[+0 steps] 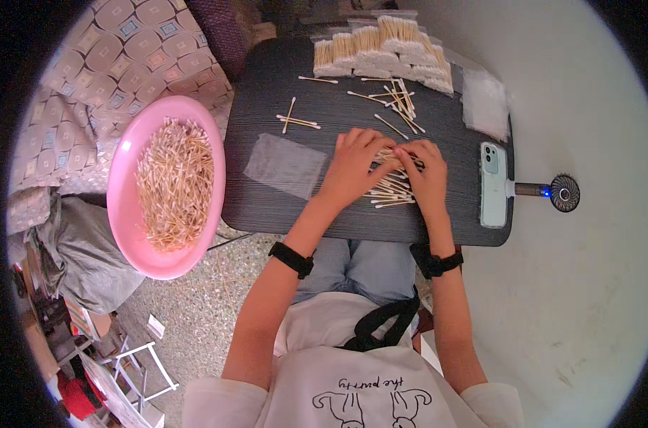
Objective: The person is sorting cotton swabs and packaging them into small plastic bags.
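My left hand (354, 164) and my right hand (425, 171) lie side by side on a dark table (281, 207), both pressed onto a small pile of wooden cotton swabs (391, 191). The fingers of both hands curl around the swabs and gather them together. More loose cotton swabs (399, 100) lie scattered on the table beyond my hands. A small clear plastic bag (284, 165) lies flat just left of my left hand.
A pink bowl (128, 178) full of cotton swabs sits left of the table. Packed bundles of swabs (381, 50) are stacked at the far edge. A stack of clear bags (484, 103), a phone (493, 184) and a small handheld fan (555, 191) are on the right.
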A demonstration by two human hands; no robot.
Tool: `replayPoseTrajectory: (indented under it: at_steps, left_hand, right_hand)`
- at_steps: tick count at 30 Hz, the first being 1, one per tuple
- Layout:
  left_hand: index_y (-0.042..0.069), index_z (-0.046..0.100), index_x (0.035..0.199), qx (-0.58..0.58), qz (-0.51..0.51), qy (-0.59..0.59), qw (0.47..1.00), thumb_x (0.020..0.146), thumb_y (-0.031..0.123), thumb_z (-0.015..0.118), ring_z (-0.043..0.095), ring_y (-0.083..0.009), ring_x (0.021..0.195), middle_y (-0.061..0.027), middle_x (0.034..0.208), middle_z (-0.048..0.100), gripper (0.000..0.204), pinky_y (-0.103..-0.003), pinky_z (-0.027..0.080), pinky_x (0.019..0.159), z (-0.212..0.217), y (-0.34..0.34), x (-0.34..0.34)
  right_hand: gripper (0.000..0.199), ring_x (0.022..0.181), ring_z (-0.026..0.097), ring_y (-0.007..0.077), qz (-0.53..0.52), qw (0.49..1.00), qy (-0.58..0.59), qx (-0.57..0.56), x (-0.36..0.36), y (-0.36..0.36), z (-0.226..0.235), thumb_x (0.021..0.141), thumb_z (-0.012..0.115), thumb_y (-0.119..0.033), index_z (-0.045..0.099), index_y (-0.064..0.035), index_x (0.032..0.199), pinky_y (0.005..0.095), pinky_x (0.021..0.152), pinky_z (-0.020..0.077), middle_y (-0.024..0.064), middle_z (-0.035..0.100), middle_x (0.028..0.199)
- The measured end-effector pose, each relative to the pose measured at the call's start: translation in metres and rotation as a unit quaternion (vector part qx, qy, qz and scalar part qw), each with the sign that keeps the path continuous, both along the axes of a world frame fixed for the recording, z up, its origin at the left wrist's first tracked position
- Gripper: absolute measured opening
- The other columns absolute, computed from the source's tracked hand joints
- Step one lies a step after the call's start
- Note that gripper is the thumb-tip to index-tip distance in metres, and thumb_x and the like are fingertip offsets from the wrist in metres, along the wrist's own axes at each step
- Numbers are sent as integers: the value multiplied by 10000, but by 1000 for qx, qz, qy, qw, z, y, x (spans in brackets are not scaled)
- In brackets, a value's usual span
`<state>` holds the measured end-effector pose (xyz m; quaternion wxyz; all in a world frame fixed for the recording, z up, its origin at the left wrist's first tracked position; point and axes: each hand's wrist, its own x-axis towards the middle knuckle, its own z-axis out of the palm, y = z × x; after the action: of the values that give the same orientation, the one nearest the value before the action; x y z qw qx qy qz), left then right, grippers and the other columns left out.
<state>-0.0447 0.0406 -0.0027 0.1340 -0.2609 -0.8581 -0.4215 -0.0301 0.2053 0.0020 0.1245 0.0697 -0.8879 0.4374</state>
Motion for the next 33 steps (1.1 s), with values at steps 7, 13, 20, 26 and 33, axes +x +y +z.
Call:
replayPoseTrajectory:
  at_steps: [7, 13, 20, 26, 33]
  left_hand:
    - [86, 648, 924, 10, 18, -17, 1000, 840, 283, 645, 530, -229, 940, -32, 915, 615, 214, -373, 363, 840, -5, 2, -6]
    - [105, 660, 917, -13, 49, -29, 998, 868, 264, 619, 543, -236, 885, -31, 883, 627, 172, -374, 363, 818, -6, 8, -6]
    - [109, 661, 950, 12, 54, -16, 998, 879, 257, 603, 538, -232, 902, -29, 890, 619, 174, -372, 365, 818, -2, 7, -3]
    - [101, 661, 931, 17, 57, -14, 998, 877, 239, 599, 523, -240, 906, -35, 893, 599, 160, -375, 370, 823, -3, 7, -4]
    - [98, 669, 984, 29, 103, -14, 994, 864, 203, 624, 534, -245, 903, -44, 912, 596, 165, -377, 374, 842, -8, 10, -6]
  right_hand:
    - [131, 898, 557, 246, -21, 998, 44, 26, 0, 0, -1, 823, 688, -140, 694, -41, 909, 348, 800, 440, 85, 625, 927]
    - [163, 923, 542, 247, 39, 997, 56, 18, 4, 5, 3, 826, 685, -148, 700, -36, 945, 355, 823, 429, 80, 605, 951]
    - [161, 868, 547, 246, 16, 999, 5, 30, -1, 6, 0, 833, 675, -164, 697, -33, 924, 359, 775, 440, 87, 603, 876]
    - [124, 832, 554, 242, -7, 1000, 4, -4, -3, -2, 0, 843, 662, -130, 683, -32, 917, 346, 768, 442, 88, 601, 871]
    - [124, 935, 557, 255, -32, 995, 90, 29, 2, -3, -1, 856, 638, -102, 681, -34, 951, 345, 816, 443, 93, 600, 966]
